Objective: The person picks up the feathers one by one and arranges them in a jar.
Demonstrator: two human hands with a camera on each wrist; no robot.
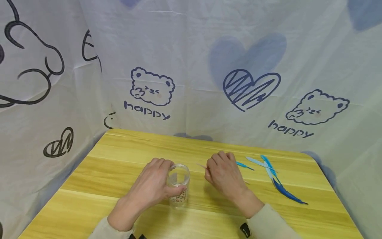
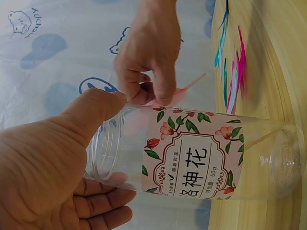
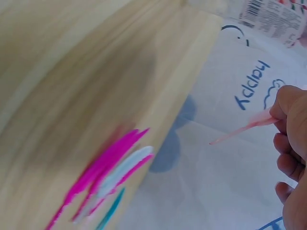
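Hanging behind everything, a white cloth (image 1: 191,49) carried blue hearts (image 1: 270,48), bear faces (image 1: 153,87) and the word "happy". In front of it spread a yellowish, wood-grained table (image 1: 119,159). Two pale sleeves (image 1: 276,224) reached in from the near side, and from them came the person's bare hands. The left hand (image 1: 150,184) curved round the upper part of a clear jar (image 1: 179,177), thumb on one side and fingers on the other, closed only as far as the jar's width allowed. The right hand (image 1: 223,172) was over the table, near the jar but apart from it, its fingers bent inward and its thumb and forefinger pinching a pink feather (image 3: 259,120). The jar stood upright toward the near side of the table, its round mouth uncovered at the top. Its label (image 2: 194,158) bore reddish flowers, green leaves, dark Chinese characters and "60g". To the right of the right hand, a dark blue feather (image 1: 286,192) curved along the tabletop; beyond it a bright blue feather (image 1: 265,160) and a pale blue feather (image 1: 256,162) crossed. Magenta feathers (image 3: 103,165) and a whitish feather (image 3: 122,171) lay close together. Smallest was the pink feather's thin quill (image 3: 225,138), which jutted clear of the fingers.
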